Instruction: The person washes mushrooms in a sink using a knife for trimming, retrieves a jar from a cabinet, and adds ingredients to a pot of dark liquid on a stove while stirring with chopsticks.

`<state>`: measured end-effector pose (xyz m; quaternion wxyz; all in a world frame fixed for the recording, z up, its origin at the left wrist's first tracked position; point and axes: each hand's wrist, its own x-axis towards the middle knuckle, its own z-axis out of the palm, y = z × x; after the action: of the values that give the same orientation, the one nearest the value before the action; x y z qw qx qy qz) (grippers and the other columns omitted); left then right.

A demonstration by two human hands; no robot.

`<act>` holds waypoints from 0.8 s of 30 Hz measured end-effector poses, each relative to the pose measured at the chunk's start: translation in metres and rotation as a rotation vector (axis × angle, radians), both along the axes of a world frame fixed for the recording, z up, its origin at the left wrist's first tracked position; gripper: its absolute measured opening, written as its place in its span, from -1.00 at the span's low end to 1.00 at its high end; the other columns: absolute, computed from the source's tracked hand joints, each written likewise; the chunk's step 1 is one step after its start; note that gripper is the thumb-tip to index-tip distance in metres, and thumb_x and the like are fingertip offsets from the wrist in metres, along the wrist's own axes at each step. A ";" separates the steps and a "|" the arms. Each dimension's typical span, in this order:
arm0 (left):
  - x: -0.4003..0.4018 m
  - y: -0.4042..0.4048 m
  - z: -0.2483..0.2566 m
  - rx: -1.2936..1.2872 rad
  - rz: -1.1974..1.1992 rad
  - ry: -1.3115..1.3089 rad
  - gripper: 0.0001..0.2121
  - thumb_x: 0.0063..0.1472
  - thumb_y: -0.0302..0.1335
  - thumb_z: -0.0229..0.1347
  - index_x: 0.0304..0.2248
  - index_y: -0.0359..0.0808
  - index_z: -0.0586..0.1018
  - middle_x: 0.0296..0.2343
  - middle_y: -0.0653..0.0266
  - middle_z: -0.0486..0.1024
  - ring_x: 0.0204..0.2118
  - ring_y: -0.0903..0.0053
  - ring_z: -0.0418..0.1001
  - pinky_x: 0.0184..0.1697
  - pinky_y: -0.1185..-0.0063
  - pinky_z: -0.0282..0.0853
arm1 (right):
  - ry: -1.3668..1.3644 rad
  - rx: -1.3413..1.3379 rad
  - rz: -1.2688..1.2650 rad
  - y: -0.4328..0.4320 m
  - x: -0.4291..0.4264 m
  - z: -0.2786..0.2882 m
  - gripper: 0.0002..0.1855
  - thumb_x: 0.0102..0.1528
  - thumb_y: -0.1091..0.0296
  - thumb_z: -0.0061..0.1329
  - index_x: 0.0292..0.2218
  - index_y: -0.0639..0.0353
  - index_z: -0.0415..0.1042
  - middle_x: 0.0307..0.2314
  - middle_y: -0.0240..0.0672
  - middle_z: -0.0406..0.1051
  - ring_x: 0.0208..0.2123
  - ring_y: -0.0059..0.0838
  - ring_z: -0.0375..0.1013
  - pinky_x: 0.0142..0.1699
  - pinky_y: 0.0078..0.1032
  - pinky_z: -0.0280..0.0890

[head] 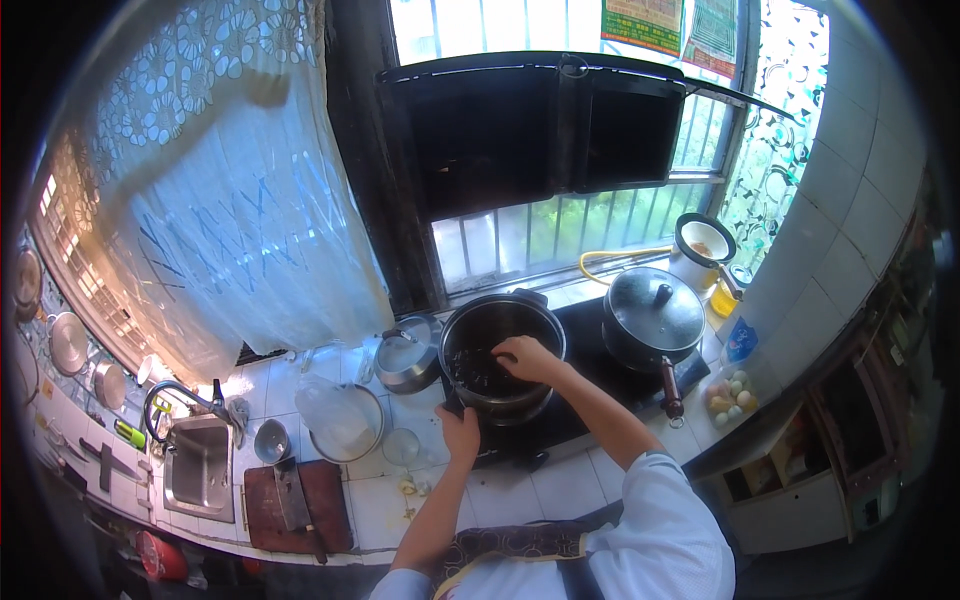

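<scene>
A deep dark cooking pot (551,322) stands on the left side of a black stove (581,330). With my left hand (461,433) I grip the pot's near handle at its lower left rim. My right hand (529,358) reaches over the rim into the pot, fingers curled inward and down. Small pale specks show on the dark contents (476,371) beside my fingertips. Whether anything is pinched between those fingers is hidden. On the stove's right side sits a saucepan with a glass lid (645,300), its wooden handle (671,394) pointing towards me.
Left of the pot are a lidded metal pot (409,360), a basin holding a plastic bag (375,431) and a glass bowl (401,448). A cleaver (291,491) lies on a wooden cutting board (259,510) near the sink (199,469). Several eggs (731,397) sit at the right.
</scene>
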<state>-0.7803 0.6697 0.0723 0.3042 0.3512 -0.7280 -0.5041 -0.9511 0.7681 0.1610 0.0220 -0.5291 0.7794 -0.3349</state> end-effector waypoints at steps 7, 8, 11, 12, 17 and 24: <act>0.003 -0.004 -0.002 -0.027 0.020 0.033 -0.65 0.03 -0.44 -0.05 -0.24 -0.46 0.15 -0.42 -0.20 0.36 -0.32 0.01 0.37 -0.21 0.34 0.22 | 0.033 0.357 -0.137 0.023 0.017 0.039 -0.76 -0.14 0.39 -0.14 -0.45 0.25 0.52 -0.51 -0.09 0.46 -0.41 -0.14 0.45 -0.20 -0.38 0.34; 0.004 -0.005 -0.004 -0.023 0.020 0.033 -0.65 0.03 -0.44 -0.05 -0.24 -0.46 0.15 -0.42 -0.20 0.36 -0.32 0.01 0.37 -0.21 0.34 0.22 | -0.044 0.329 -0.084 0.023 0.021 0.040 -0.76 -0.12 0.39 -0.13 -0.42 0.25 0.52 -0.51 -0.08 0.46 -0.42 -0.17 0.46 -0.20 -0.40 0.34; 0.006 -0.006 -0.003 0.013 -0.001 0.016 -0.58 0.03 -0.40 -0.04 -0.17 -0.44 0.13 -0.35 -0.26 0.38 -0.25 -0.11 0.34 -0.17 0.29 0.21 | -0.285 0.278 0.029 0.020 0.033 0.049 -0.77 -0.08 0.40 -0.11 -0.37 0.26 0.52 -0.50 -0.09 0.47 -0.44 -0.22 0.47 -0.20 -0.45 0.34; 0.004 -0.004 -0.001 0.015 -0.001 0.005 -0.58 0.03 -0.40 -0.04 -0.17 -0.44 0.13 -0.36 -0.27 0.39 -0.26 -0.12 0.34 -0.17 0.29 0.21 | -0.335 0.193 0.063 0.018 0.030 0.042 -0.78 -0.10 0.38 -0.08 -0.39 0.22 0.52 -0.47 -0.10 0.47 -0.40 -0.18 0.46 -0.18 -0.43 0.33; 0.000 -0.002 -0.003 0.003 -0.006 -0.016 -0.59 0.04 -0.40 -0.04 -0.17 -0.44 0.14 -0.37 -0.28 0.39 -0.27 -0.13 0.34 -0.17 0.28 0.21 | -0.177 -0.063 0.102 0.005 0.000 0.001 -0.77 -0.10 0.38 -0.08 -0.37 0.22 0.51 -0.41 -0.08 0.46 -0.33 -0.14 0.44 -0.15 -0.40 0.32; 0.003 -0.005 -0.005 -0.015 0.019 0.001 -0.59 0.04 -0.40 -0.05 -0.17 -0.44 0.13 -0.37 -0.27 0.39 -0.27 -0.13 0.35 -0.18 0.27 0.21 | 0.050 0.357 -0.125 0.020 0.005 0.033 -0.77 -0.14 0.35 -0.13 -0.47 0.23 0.52 -0.52 -0.14 0.47 -0.45 -0.19 0.46 -0.23 -0.38 0.35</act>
<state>-0.7772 0.6652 0.0678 0.3120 0.3554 -0.7282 -0.4961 -0.9461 0.7880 0.1940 0.0753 -0.4753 0.8582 -0.1787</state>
